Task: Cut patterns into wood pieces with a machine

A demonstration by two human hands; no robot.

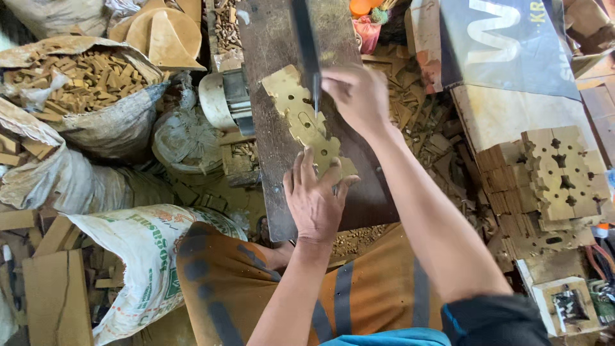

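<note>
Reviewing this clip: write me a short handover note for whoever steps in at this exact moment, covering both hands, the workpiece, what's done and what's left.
Left hand: flat, palm down, pressing the near end of the pale flat wooden piece with cut-out holes onto the dark worn saw table.
Right hand: on the piece's far end, beside the thin vertical saw blade.
Done: several holes and a scalloped outline are already cut in the piece.
Left: cannot tell how much of the outline remains.
Nearby: a stack of similar cut wooden pieces at right, and sacks of wood offcuts at left.
</note>
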